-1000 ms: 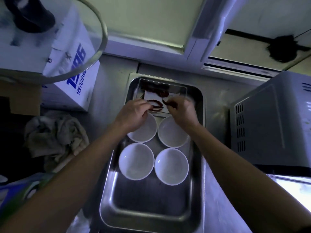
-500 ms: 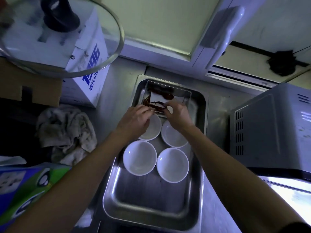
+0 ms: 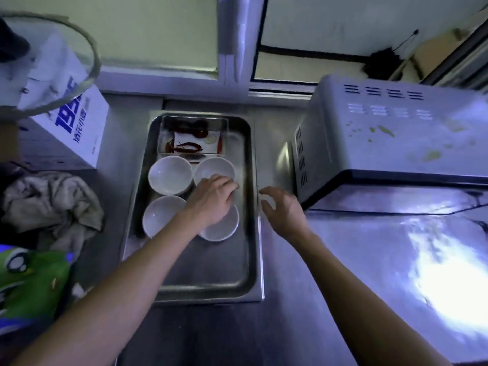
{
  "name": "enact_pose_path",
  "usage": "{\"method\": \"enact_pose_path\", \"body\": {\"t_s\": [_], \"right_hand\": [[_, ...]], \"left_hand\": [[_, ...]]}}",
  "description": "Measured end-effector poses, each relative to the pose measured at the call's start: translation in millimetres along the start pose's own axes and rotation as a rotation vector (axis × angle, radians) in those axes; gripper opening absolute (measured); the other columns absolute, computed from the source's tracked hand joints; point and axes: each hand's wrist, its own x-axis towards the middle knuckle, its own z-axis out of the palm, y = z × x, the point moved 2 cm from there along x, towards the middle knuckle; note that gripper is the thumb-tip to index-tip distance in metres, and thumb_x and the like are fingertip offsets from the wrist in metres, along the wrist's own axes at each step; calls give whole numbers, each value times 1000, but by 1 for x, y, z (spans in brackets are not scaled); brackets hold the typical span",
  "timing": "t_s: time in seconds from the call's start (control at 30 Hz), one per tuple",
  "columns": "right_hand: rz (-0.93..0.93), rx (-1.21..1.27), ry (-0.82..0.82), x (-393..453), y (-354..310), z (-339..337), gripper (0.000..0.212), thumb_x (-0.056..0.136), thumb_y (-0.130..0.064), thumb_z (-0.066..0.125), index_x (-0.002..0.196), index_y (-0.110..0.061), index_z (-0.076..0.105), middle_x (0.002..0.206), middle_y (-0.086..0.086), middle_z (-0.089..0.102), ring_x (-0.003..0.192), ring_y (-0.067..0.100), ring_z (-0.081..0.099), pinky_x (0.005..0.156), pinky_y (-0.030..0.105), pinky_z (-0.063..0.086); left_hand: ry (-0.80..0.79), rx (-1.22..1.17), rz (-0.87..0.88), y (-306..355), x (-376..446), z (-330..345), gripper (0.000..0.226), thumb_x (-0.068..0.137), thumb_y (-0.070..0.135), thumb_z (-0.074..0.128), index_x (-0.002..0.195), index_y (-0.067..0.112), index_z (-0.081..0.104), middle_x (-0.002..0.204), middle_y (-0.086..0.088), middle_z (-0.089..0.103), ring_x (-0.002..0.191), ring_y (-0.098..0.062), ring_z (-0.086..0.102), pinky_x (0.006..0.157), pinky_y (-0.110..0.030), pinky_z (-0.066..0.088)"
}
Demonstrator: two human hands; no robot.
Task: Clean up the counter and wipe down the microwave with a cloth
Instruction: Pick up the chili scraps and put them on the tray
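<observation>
The steel table (image 3: 369, 260) carries your microwave (image 3: 390, 138) at right, its top spotted with stains. The metal tray (image 3: 248, 233) holds four white bowls (image 3: 169, 175). A crumpled cloth (image 3: 50, 204) lies at far left. Your left hand (image 3: 211, 199) rests over the right-hand bowls, fingers loosely bent, gripping nothing visible. Your right hand (image 3: 282, 210) hovers beside the tray, fingers spread.
</observation>
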Motion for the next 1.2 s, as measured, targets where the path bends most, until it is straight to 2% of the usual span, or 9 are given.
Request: {"method": "enact_pose_path", "body": {"t_s": [0.07, 0.23, 0.33, 0.43, 0.57, 0.77, 1.0, 1.13, 1.2], "right_hand": [[52, -9, -9, -32, 26, -17, 27, 90, -13, 64, 116, -11, 70, 116, 6, 71, 107, 28, 63, 91, 30, 47], [185, 26, 4, -112, 88, -63, 27, 90, -19, 63, 116, -16, 69, 117, 6, 70, 108, 30, 63, 89, 38, 51], [254, 44, 4, -163, 122, -93, 29, 91, -20, 62, 119, -15, 68, 121, 5, 68, 111, 28, 62, 93, 39, 50], [349, 36, -16, -215, 157, -123, 34, 93, -25, 61, 126, -17, 64, 130, 5, 64, 118, 27, 59, 97, 40, 49], [437, 28, -16, -282, 199, -165, 38, 96, -28, 59, 132, -16, 60, 135, 6, 60, 120, 26, 57, 98, 38, 48], [546, 23, 66, -364, 241, -225, 40, 97, -29, 56, 135, -18, 57, 137, 4, 59, 120, 24, 55, 97, 34, 45], [665, 31, 178, -445, 284, -286, 41, 96, -30, 56, 135, -18, 57, 136, 3, 60, 122, 21, 56, 101, 39, 45], [765, 82, 246, -482, 305, -304, 41, 93, -28, 56, 134, -18, 58, 117, 3, 70, 108, 17, 63, 94, 37, 50], [794, 70, 264, -495, 316, -311, 41, 93, -28, 56, 133, -18, 59, 123, 1, 68, 117, 17, 59, 97, 35, 48]], "left_hand": [[-10, -16, 33, 41, -1, 10, 24, 91, 15, 57, 111, 15, 70, 113, -3, 70, 107, -26, 61, 85, -44, 52], [-13, -20, 98, 141, -10, 32, 26, 89, 20, 52, 104, 14, 72, 106, -5, 72, 99, -29, 64, 84, -39, 53], [-95, -14, 105, 199, -17, 49, 31, 92, 25, 46, 112, 17, 69, 114, -3, 69, 107, -29, 60, 90, -42, 50], [-155, 1, 122, 257, -23, 68, 29, 96, 22, 49, 119, 21, 65, 122, 0, 65, 114, -25, 56, 96, -41, 46], [-203, 11, 186, 340, -32, 90, 31, 96, 23, 47, 123, 25, 63, 128, 5, 62, 116, -22, 53, 98, -38, 44], [-274, 53, 305, 459, -39, 115, 33, 99, 26, 42, 128, 26, 59, 131, 7, 59, 121, -19, 50, 101, -37, 41], [-330, 65, 418, 557, -31, 136, 33, 98, 26, 46, 127, 25, 62, 133, 3, 61, 122, -20, 53, 101, -35, 41], [-392, 54, 450, 597, -24, 155, 33, 96, 28, 47, 125, 27, 62, 130, 1, 63, 118, -24, 58, 99, -37, 47], [-424, 57, 467, 613, -19, 166, 33, 94, 29, 45, 123, 30, 61, 129, 2, 63, 116, -26, 59, 97, -41, 49]]}}
